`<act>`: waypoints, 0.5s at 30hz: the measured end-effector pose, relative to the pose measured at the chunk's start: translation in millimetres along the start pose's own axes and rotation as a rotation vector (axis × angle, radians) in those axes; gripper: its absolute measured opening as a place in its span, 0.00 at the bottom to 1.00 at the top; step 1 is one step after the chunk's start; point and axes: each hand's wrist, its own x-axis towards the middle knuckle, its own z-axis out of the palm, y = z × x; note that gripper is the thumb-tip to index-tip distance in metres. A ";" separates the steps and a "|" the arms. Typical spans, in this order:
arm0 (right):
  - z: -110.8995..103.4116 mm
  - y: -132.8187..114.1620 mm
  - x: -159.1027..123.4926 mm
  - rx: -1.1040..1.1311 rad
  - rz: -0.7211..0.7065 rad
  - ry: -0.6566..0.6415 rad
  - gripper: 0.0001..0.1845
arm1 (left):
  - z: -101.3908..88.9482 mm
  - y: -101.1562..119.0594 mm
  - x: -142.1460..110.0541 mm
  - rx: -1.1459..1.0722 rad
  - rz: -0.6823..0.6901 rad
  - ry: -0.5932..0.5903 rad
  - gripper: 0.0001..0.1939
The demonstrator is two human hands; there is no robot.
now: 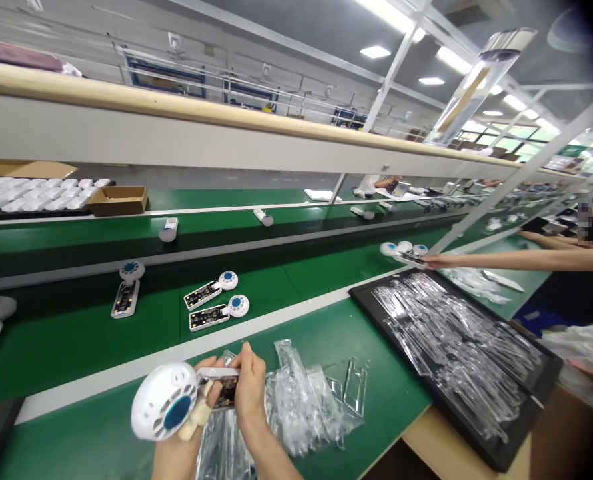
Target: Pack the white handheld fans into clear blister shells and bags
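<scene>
Both hands are closed around a white device (163, 400) with a round head, a blue disc and a rectangular body showing a dark circuit board. My left hand (183, 450) supports it from below, just behind the head; pale yellowish covers wrap some of its fingers. At the body's far end, my right hand (250, 390) grips the board section, hiding part of it. Under and beside my hands lies a heap of clear plastic pieces (301, 400), some apparently bagged. Similar devices (219, 317) lie board-up on the green conveyor belt (286, 287) ahead.
A black tray (361, 293) of clear plastic parts stands at right. From the right edge, a co-worker's arm (516, 260) reaches over its far end toward more devices. A small cardboard box (119, 200) and rows of white parts (41, 193) sit back left. A shelf rail (226, 120) crosses above.
</scene>
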 end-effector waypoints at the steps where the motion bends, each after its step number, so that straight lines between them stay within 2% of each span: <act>1: 2.0 0.1 -0.3 -0.022 -0.016 -0.003 0.31 | 1.3 -1.2 -1.2 0.008 0.001 0.018 0.28; 3: 6.1 -1.4 -0.5 -0.066 -0.043 -0.012 0.32 | 3.0 -1.9 1.4 0.001 0.007 0.038 0.27; 5: 4.6 -4.4 3.8 -0.121 -0.073 -0.075 0.32 | 0.0 0.1 14.4 -0.025 -0.037 0.039 0.28; 7: -13.6 -6.9 15.1 -0.186 -0.097 -0.152 0.30 | -12.3 5.1 42.3 -0.001 -0.124 0.015 0.29; 8: -31.9 -6.9 22.4 -0.223 -0.110 -0.173 0.29 | -22.4 9.0 62.3 0.052 -0.160 0.010 0.29; 10: -87.7 -1.0 36.8 -0.282 -0.123 -0.137 0.26 | -49.2 20.0 111.0 0.276 -0.148 0.037 0.28; 11: -122.8 6.3 42.6 -0.313 -0.140 -0.107 0.23 | -64.4 27.1 136.8 0.439 -0.107 0.110 0.28; 12: -159.9 17.1 47.2 -0.345 -0.148 -0.080 0.23 | -79.5 35.1 161.1 0.599 -0.046 0.130 0.28; 13: -196.7 31.5 51.1 -0.403 -0.141 -0.065 0.23 | -93.6 43.8 182.3 0.722 0.020 0.126 0.27; 15: -259.3 68.8 59.0 -0.689 -0.057 0.059 0.24 | -114.5 60.9 211.5 0.847 0.047 0.179 0.22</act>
